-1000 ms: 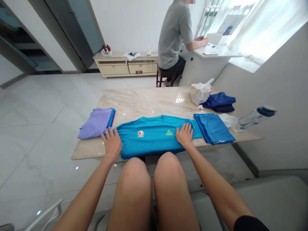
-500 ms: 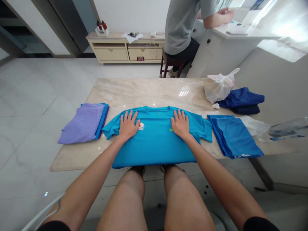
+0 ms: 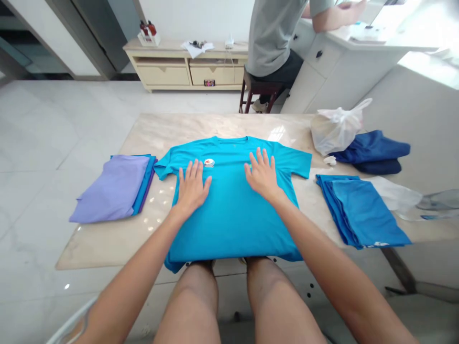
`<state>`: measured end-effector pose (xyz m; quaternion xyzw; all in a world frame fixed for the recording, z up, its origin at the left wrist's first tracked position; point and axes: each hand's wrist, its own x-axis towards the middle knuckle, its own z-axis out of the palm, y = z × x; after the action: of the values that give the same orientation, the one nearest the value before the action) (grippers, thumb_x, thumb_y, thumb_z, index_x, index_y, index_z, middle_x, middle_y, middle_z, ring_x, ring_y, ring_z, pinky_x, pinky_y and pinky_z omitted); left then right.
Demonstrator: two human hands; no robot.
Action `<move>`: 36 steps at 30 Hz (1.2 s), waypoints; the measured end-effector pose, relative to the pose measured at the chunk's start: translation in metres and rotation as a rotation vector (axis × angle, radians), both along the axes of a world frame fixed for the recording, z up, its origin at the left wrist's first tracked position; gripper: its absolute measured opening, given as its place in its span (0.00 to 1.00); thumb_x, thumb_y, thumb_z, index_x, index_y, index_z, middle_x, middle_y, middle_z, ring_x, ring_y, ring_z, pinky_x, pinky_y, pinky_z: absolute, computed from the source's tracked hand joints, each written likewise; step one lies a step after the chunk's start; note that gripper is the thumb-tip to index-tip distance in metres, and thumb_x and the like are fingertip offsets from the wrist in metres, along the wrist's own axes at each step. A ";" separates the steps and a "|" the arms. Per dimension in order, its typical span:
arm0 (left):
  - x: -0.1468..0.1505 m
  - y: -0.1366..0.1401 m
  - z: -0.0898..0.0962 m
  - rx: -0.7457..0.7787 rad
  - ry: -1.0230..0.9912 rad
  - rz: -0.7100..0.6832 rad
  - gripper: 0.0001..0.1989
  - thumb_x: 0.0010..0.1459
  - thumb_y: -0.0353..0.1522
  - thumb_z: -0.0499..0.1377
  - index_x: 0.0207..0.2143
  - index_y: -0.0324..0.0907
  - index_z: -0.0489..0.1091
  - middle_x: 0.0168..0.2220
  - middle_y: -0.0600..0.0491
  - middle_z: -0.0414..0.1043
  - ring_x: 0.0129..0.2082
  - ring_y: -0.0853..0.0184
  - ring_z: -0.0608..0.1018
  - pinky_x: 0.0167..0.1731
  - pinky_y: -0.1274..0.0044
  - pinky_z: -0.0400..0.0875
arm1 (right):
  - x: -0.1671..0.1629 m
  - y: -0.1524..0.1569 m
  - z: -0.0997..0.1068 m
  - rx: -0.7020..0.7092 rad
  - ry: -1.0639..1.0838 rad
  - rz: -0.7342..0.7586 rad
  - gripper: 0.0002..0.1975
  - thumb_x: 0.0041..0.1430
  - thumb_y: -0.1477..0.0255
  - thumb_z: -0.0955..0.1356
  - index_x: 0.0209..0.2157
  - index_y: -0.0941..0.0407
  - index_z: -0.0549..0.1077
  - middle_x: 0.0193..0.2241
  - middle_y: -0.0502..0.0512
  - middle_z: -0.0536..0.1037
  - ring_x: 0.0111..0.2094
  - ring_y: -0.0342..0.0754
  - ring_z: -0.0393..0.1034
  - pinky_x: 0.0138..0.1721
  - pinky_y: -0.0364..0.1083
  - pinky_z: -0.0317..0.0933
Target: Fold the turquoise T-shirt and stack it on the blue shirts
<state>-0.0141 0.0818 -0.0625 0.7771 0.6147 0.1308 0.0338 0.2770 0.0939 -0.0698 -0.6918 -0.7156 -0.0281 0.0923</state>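
A bright blue T-shirt (image 3: 229,210) lies spread front side up, its collar toward the far side and its lower edge hanging over the near table edge. A small round logo shows on its chest. My left hand (image 3: 193,186) rests flat on the shirt's left chest, fingers spread, just below the logo. Over the right chest is my right hand (image 3: 263,174), palm down with fingers apart, partly covering a small green print. Neither hand grips the cloth.
Folded purple and blue clothes (image 3: 114,188) lie on the table (image 3: 165,123) at left. At right are folded blue clothes (image 3: 373,210), a white plastic bag (image 3: 337,129), dark blue cloth (image 3: 373,150) and a clear bottle (image 3: 439,203). A person (image 3: 274,38) sits on a stool beyond.
The shirt has shifted away from me and more of its body now lies on the table. Both hands sit lower on its chest, so the left logo is fully uncovered.
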 end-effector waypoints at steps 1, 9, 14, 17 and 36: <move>0.000 -0.024 -0.006 -0.014 0.001 -0.006 0.38 0.78 0.47 0.43 0.82 0.39 0.53 0.83 0.42 0.51 0.83 0.50 0.52 0.81 0.51 0.41 | -0.005 -0.027 -0.006 -0.012 -0.010 -0.015 0.37 0.82 0.57 0.53 0.82 0.60 0.54 0.83 0.68 0.46 0.83 0.66 0.38 0.79 0.71 0.39; -0.003 -0.076 0.001 -0.114 0.030 0.057 0.37 0.77 0.45 0.46 0.81 0.38 0.58 0.82 0.39 0.50 0.83 0.42 0.53 0.79 0.46 0.47 | 0.001 -0.108 -0.006 -0.116 0.081 -0.043 0.36 0.82 0.59 0.53 0.82 0.61 0.55 0.82 0.66 0.50 0.83 0.63 0.42 0.80 0.65 0.41; -0.014 -0.112 0.000 -0.078 0.023 0.045 0.36 0.77 0.44 0.47 0.80 0.39 0.59 0.81 0.38 0.53 0.82 0.42 0.56 0.79 0.47 0.50 | 0.009 -0.159 -0.005 -0.166 0.038 -0.025 0.36 0.82 0.55 0.53 0.82 0.57 0.54 0.83 0.64 0.51 0.83 0.61 0.41 0.80 0.65 0.41; -0.019 -0.123 0.001 -0.079 0.059 0.021 0.35 0.77 0.44 0.48 0.79 0.39 0.61 0.81 0.39 0.56 0.81 0.41 0.57 0.78 0.48 0.52 | 0.015 -0.178 -0.004 -0.184 0.019 -0.013 0.36 0.82 0.55 0.54 0.82 0.57 0.54 0.83 0.64 0.50 0.83 0.62 0.41 0.80 0.65 0.42; -0.061 -0.099 0.015 0.080 -0.034 0.055 0.32 0.76 0.33 0.45 0.78 0.39 0.63 0.78 0.41 0.64 0.79 0.54 0.64 0.81 0.55 0.50 | 0.018 -0.138 -0.017 -0.072 0.062 -0.125 0.37 0.81 0.57 0.54 0.80 0.63 0.60 0.81 0.68 0.53 0.82 0.63 0.46 0.80 0.65 0.42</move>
<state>-0.0751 -0.0168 -0.0479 0.7583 0.6294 0.1692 0.0095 0.2946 -0.0437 -0.0871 -0.7386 -0.6683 0.0134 0.0875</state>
